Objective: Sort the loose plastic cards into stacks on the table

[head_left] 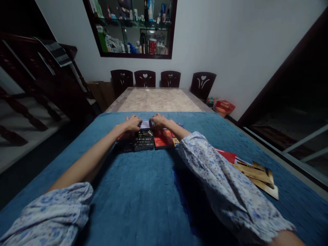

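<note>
Both arms reach forward over a blue cloth (143, 191). My left hand (132, 123) has its fingers curled at the left end of a small pale stack of cards (145, 125). At the stack's right end, my right hand (158, 121) holds it with bent fingers. Just in front lie black card stacks (144, 143) and a red card stack (163, 139), side by side. Part of a yellow and blue card (176, 141) shows by the red one. My hands and forearms hide some of the cards behind.
Gold cards (256, 174) and a red packet (227, 155) are spread at the right, partly behind my sleeve. A dark blue item (187, 205) lies under my right forearm. Beyond the cloth are the bare tabletop (156, 99), dark chairs (170, 79) and an orange bin (222, 108).
</note>
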`<state>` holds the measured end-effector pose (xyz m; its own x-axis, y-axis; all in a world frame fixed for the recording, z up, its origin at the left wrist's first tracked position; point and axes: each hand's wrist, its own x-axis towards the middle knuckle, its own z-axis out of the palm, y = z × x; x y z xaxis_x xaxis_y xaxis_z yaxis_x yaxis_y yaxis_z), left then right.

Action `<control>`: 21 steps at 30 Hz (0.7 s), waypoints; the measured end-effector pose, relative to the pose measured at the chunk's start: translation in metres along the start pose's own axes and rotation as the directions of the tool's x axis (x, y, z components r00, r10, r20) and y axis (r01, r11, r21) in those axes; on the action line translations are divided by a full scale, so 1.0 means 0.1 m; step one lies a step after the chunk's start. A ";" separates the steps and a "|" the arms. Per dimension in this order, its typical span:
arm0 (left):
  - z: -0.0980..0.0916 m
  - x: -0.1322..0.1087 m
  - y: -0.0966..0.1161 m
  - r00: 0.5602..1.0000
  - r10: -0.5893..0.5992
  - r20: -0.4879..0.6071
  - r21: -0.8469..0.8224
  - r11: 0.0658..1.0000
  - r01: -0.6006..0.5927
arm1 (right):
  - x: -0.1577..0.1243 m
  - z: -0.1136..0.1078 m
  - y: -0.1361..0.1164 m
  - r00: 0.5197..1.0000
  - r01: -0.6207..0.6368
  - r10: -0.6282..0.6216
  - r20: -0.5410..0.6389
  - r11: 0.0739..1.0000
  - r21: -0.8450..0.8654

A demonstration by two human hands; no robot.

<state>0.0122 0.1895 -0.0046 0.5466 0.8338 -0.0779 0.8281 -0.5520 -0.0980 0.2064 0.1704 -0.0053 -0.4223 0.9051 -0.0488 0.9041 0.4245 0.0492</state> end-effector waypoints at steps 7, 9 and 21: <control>0.07 0.05 0.01 1.000 -0.019 0.018 -0.009 1.000 0.019 | 0.04 -0.01 -0.02 0.999 -0.023 0.023 0.042 1.000 0.001; 0.08 0.05 0.01 1.000 -0.023 0.015 -0.015 1.000 0.023 | 0.04 -0.02 -0.03 0.998 -0.019 0.019 0.055 1.000 0.004; 0.13 0.02 -0.04 1.000 0.030 0.002 -0.042 0.999 -0.030 | 0.07 0.05 -0.02 1.000 0.019 -0.019 0.005 0.999 -0.034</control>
<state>0.0086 0.1932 -0.0173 0.5707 0.8170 -0.0829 0.8160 -0.5755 -0.0539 0.2019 0.1759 -0.0107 -0.4388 0.8969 -0.0547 0.8932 0.4420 0.0823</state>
